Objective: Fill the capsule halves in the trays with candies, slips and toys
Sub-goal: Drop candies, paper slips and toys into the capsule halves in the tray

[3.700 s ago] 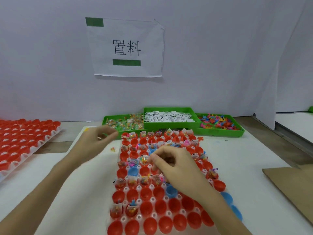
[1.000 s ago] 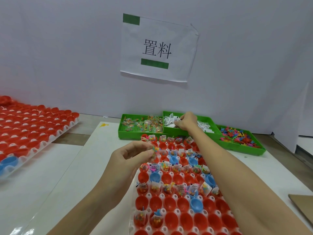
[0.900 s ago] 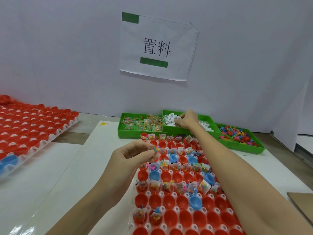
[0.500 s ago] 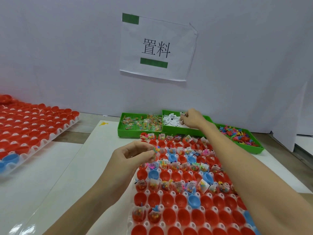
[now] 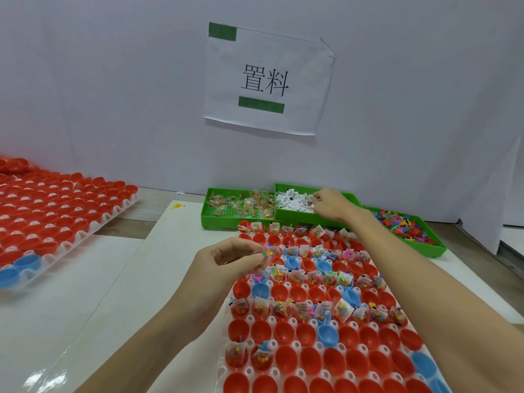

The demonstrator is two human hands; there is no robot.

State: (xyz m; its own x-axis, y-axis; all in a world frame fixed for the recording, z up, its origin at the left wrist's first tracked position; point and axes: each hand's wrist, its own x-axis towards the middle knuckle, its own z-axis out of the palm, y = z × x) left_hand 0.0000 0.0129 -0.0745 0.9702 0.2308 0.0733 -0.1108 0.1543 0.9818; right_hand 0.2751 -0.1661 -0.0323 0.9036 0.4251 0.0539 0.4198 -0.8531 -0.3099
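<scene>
Where right hand (image 5: 333, 205) covers slips (image 5: 292, 200), pinch unclear.

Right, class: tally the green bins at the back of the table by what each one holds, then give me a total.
Candy bin: 1
Slip bin: 1
Toy bin: 1
Total: 3

Capsule tray (image 5: 246, 373) is set near, centre-right; three bins lined up behind it: candies (image 5: 241, 205), slips (image 5: 292, 201), apparently toys (image 5: 402, 225). Second tray (image 5: 85, 236) placed far left.
</scene>
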